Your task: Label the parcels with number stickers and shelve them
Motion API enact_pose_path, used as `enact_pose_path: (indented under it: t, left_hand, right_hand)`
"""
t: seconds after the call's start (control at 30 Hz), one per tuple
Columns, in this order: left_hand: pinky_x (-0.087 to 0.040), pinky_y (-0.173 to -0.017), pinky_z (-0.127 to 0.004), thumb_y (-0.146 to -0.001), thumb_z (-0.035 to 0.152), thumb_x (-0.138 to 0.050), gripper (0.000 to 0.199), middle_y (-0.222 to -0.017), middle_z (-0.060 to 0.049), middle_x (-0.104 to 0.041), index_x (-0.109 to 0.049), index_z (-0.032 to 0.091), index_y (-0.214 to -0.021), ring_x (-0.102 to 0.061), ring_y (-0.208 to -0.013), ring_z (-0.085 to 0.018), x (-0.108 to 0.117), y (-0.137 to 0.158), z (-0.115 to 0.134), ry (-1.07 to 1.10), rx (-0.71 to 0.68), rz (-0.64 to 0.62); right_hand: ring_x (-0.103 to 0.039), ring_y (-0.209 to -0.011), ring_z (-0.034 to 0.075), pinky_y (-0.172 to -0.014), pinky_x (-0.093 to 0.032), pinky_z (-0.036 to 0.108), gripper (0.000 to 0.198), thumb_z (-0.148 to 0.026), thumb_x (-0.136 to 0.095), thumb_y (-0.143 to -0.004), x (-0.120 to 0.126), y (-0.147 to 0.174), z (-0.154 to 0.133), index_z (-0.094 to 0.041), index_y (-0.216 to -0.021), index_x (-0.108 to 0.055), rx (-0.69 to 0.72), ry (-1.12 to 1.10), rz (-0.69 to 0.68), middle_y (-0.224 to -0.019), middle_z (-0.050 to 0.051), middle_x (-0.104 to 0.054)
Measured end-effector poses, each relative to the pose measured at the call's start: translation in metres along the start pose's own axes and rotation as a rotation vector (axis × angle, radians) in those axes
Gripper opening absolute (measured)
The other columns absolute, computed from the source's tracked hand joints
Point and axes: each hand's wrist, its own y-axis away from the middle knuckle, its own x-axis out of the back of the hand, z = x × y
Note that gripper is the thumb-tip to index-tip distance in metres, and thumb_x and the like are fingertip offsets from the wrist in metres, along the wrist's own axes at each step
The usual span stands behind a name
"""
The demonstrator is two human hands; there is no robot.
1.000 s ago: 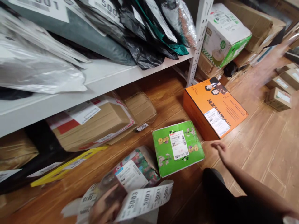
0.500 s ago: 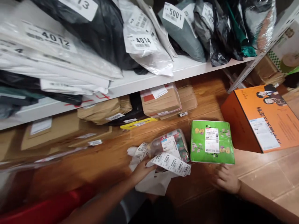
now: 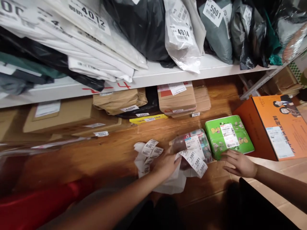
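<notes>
Shelf [image 3: 153, 76] cropped; left grip [image 3: 166, 164] pinching label strip [image 3: 194, 162]; right grip [image 3: 241, 163] spread, green box [image 3: 229, 136] contact unclear.

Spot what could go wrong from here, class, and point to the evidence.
The label strip trails loosely from the left hand near the wrapped package, so it might catch or tear. The white 4014 bag pokes over the edge of the shelf; a bump could bring it down.

Numbered parcels [image 3: 182, 48] along a shelf [image 3: 150, 76] suggest a parcel storeroom.
</notes>
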Motion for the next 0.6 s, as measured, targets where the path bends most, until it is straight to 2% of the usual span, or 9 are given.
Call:
enact_pose_path:
  t: [0.07, 0.13, 0.17, 0.23, 0.27, 0.33, 0.47, 0.53, 0.6]
  left_hand:
    - [-0.041, -0.105, -0.045, -0.088, 0.030, -0.055, 0.021, -0.131, -0.009, -0.058, -0.072, 0.021, -0.079, -0.052, -0.121, -0.031, 0.003, 0.011, 0.015, -0.103, -0.183, 0.013]
    - [-0.043, -0.104, -0.042, -0.086, 0.018, -0.052, 0.020, -0.130, -0.007, -0.055, -0.072, 0.022, -0.085, -0.051, -0.121, -0.027, 0.004, 0.022, 0.025, -0.088, -0.391, -0.078]
    - [-0.044, -0.102, -0.038, -0.083, 0.011, -0.051, 0.025, -0.126, -0.006, -0.055, -0.071, 0.023, -0.091, -0.053, -0.119, -0.024, 0.003, 0.026, 0.028, -0.034, -0.475, -0.144]
    - [-0.047, -0.096, -0.031, -0.080, 0.006, -0.048, 0.033, -0.118, -0.005, -0.057, -0.070, 0.024, -0.098, -0.057, -0.111, -0.019, 0.001, 0.030, 0.030, 0.110, -0.554, -0.232]
    - [-0.048, -0.093, -0.030, -0.081, 0.007, -0.047, 0.032, -0.113, -0.005, -0.059, -0.070, 0.023, -0.097, -0.059, -0.106, -0.018, 0.000, 0.030, 0.029, 0.181, -0.548, -0.243]
    - [-0.049, -0.088, -0.029, -0.085, 0.016, -0.047, 0.024, -0.103, -0.005, -0.063, -0.070, 0.021, -0.092, -0.061, -0.098, -0.019, 0.000, 0.030, 0.026, 0.302, -0.474, -0.218]
    - [-0.050, -0.081, -0.033, -0.083, 0.030, -0.051, 0.024, -0.085, -0.005, -0.071, -0.072, 0.019, -0.083, -0.064, -0.084, -0.022, 0.005, 0.032, 0.021, 0.489, -0.214, -0.162]
    - [-0.050, -0.082, -0.034, -0.081, 0.033, -0.052, 0.028, -0.087, -0.005, -0.074, -0.074, 0.020, -0.092, -0.065, -0.087, -0.024, 0.007, 0.035, 0.021, 0.660, -0.092, -0.161]
    - [-0.051, -0.083, -0.034, -0.080, 0.037, -0.054, 0.039, -0.099, -0.005, -0.076, -0.072, 0.020, -0.109, -0.066, -0.094, -0.025, 0.007, 0.037, 0.022, 0.889, 0.005, -0.172]
  right_hand:
    - [-0.053, -0.128, 0.027, -0.104, -0.049, 0.042, 0.054, -0.036, -0.052, -0.096, 0.001, -0.028, -0.025, -0.018, -0.145, -0.041, -0.153, -0.139, -0.056, -0.138, 0.019, -0.055]
    - [-0.051, -0.130, 0.029, -0.103, -0.048, 0.044, 0.071, -0.042, -0.057, -0.093, -0.004, -0.054, -0.040, -0.018, -0.153, -0.027, -0.256, -0.309, -0.087, -0.148, 0.020, -0.045]
    - [-0.056, -0.123, 0.028, -0.098, -0.051, 0.043, 0.074, -0.045, -0.060, -0.090, -0.008, -0.066, -0.045, -0.019, -0.152, -0.030, -0.283, -0.410, -0.097, -0.145, 0.019, -0.048]
    - [-0.066, -0.097, 0.023, -0.082, -0.056, 0.036, 0.061, -0.050, -0.064, -0.086, -0.017, -0.085, -0.050, -0.019, -0.137, -0.052, -0.319, -0.638, -0.127, -0.123, 0.014, -0.065]
    - [-0.066, -0.084, 0.019, -0.074, -0.055, 0.032, 0.051, -0.052, -0.066, -0.084, -0.022, -0.092, -0.053, -0.019, -0.124, -0.062, -0.341, -0.752, -0.139, -0.105, 0.009, -0.070]
    - [-0.061, -0.069, 0.014, -0.067, -0.051, 0.027, 0.043, -0.055, -0.073, -0.077, -0.032, -0.104, -0.058, -0.019, -0.102, -0.070, -0.404, -0.964, -0.142, -0.080, 0.001, -0.068]
    - [-0.058, -0.065, 0.012, -0.066, -0.049, 0.028, 0.049, -0.057, -0.084, -0.059, -0.048, -0.116, -0.070, -0.019, -0.085, -0.069, -0.562, -1.252, -0.064, -0.074, -0.002, -0.066]
    - [-0.057, -0.063, 0.012, -0.065, -0.048, 0.028, 0.048, -0.060, -0.084, -0.057, -0.052, -0.117, -0.074, -0.018, -0.073, -0.067, -0.639, -1.287, -0.019, -0.070, -0.002, -0.066]
    - [-0.056, -0.061, 0.012, -0.064, -0.047, 0.028, 0.050, -0.062, -0.083, -0.056, -0.052, -0.118, -0.075, -0.017, -0.069, -0.066, -0.701, -1.292, 0.026, -0.067, -0.002, -0.066]
